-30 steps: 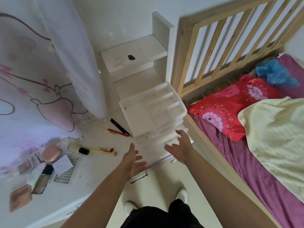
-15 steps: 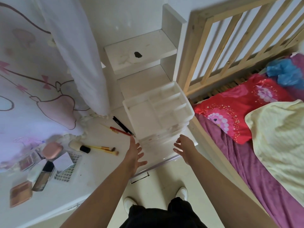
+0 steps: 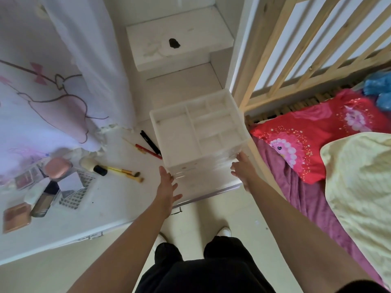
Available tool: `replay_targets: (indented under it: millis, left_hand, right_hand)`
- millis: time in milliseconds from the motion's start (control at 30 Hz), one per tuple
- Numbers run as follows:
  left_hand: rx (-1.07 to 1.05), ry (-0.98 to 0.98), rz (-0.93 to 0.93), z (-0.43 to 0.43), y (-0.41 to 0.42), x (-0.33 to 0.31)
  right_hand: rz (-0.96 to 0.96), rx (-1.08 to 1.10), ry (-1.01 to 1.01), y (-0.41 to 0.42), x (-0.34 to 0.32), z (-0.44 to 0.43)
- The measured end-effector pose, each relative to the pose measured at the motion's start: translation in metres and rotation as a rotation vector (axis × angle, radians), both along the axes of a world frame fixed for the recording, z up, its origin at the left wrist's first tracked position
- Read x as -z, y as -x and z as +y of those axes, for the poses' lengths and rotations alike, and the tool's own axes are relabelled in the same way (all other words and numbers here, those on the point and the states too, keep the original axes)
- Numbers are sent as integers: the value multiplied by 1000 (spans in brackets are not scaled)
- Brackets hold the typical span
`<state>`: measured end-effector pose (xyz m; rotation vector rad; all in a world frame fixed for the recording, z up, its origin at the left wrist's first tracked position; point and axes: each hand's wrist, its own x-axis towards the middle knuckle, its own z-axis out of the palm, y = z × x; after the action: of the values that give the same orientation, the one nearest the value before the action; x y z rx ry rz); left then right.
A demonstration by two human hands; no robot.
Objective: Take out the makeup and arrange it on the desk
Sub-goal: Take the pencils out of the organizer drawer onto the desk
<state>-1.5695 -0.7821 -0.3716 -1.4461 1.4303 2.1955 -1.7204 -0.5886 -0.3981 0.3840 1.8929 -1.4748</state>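
A white makeup organizer point(image 3: 198, 132) with bare top compartments and front drawers stands on the white desk point(image 3: 110, 199) by the bed. My left hand point(image 3: 168, 187), fingers straight, touches its lower left front corner. My right hand point(image 3: 243, 169) rests against its right front corner; its fingertips are partly hidden. Makeup lies on the desk to the left: black and red pencils point(image 3: 149, 144), yellow-handled brushes point(image 3: 118, 171), a pink compact point(image 3: 58, 168), a foundation tube point(image 3: 45, 198), palettes point(image 3: 15, 216) and a small mirror point(image 3: 70, 183).
A stepped white shelf point(image 3: 177, 39) with a dark spot stands behind the organizer. A wooden bed rail point(image 3: 296, 56) and a bed with a red pillow point(image 3: 317, 132) and yellow blanket point(image 3: 359, 187) fill the right. A curtain point(image 3: 63, 85) hangs at left. My feet stand on the floor below.
Both hands have moved forward from in front of the organizer to its two front corners. The camera has tilted closer over the desk.
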Motion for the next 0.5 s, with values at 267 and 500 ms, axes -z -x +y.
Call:
replay_targets:
  millis: [267, 500]
  left_hand:
    - [-36, -6, -48, 18, -15, -5]
    - [74, 66, -108, 34, -30, 1]
  right_hand:
    - [11, -3, -29, -24, 5, 16]
    - [135, -2, -206, -58, 2, 23]
